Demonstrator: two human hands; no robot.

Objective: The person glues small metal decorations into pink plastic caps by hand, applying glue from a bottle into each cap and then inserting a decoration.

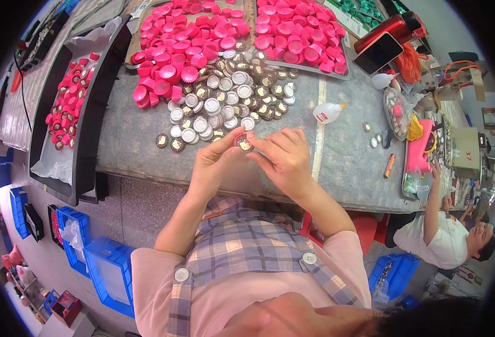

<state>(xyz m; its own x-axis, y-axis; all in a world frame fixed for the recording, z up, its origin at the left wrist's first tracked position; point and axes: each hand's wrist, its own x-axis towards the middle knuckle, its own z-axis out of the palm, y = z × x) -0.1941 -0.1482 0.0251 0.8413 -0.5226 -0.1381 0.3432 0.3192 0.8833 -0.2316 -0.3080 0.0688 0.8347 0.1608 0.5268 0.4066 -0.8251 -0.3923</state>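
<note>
Between my hands, over the near edge of the table, is a small brown bottle-cap-shaped piece [244, 145] with a cream picture on its face and a pink fluted cup around part of its rim. My left hand [209, 165] pinches it from the left between thumb and finger. From the right, my right hand [287, 160] is closed on it with its fingertips. Just beyond lies a heap of loose brown caps [239, 78], some showing silver backs and others picture faces. Behind them spreads a big pile of pink fluted cups [174, 48].
At the left, a black tray [84, 129] holds finished-looking pink-rimmed pieces. A second tray of pink cups [301, 33] sits at the far side. Right of the heap lies a white squeeze bottle [327, 112]; a phone [378, 53] rests farther back. Another person [444, 236] sits at right.
</note>
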